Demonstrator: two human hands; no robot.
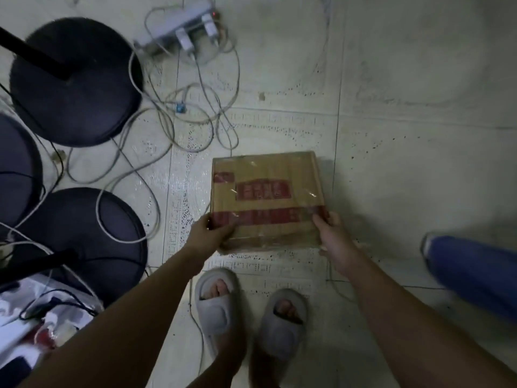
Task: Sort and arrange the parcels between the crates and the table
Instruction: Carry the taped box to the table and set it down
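A flat brown cardboard parcel (265, 197) with red printed bands and clear tape is held over the tiled floor, in front of my feet. My left hand (211, 233) grips its near left corner, thumb on top. My right hand (333, 233) grips its near right corner, fingers curled over the edge. No crate or table is in view.
Three round dark stand bases (75, 82) sit at the left among tangled white cables (195, 119). A power strip (181, 23) with plugs lies at the top. Printed fabric and wires (42, 317) are at the lower left. A blue thing (472, 270) enters at the right. My grey slippers (218, 301) are below the parcel.
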